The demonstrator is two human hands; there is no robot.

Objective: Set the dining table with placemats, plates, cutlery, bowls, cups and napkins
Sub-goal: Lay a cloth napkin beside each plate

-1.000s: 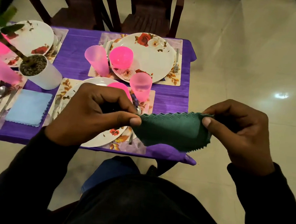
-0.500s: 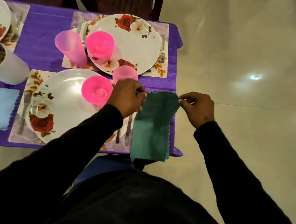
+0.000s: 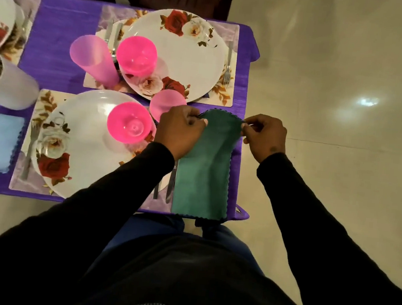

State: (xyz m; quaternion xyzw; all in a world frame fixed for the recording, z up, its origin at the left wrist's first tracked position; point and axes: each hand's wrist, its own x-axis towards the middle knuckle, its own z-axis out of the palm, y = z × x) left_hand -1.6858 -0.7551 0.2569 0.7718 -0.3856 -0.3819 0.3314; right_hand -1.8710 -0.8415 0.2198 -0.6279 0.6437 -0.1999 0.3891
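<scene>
A person seen from above stands at the near right corner of a desk [image 3: 57, 45] under a purple cloth. Both hands pinch the far edge of a green napkin [image 3: 202, 175]: the left hand [image 3: 181, 131] holds its far left corner between thumb and fingers, the right hand [image 3: 265, 136] holds its far right corner the same way. Each grip is pressed tight on the fabric, not spread. The two hands sit level with each other, about equally close to the cloth.

The napkin runs lengthwise from the hands toward the person, its long axis going far to near. The far edge is lifted and bowed upward between the pinches; the near end appears to lie flat at the desk's near edge. It lies just right of a knife and another piece of cutlery [image 3: 170, 186], beside a floral plate [image 3: 83, 155] on a placemat [image 3: 20, 178] carrying a bright pink bowl [image 3: 129, 123]. To finish, the far edge likely needs lowering straight down and away from the person.

The napkin is plain teal green, soft-looking, slightly creased, with a scalloped, dark-stitched border
</scene>
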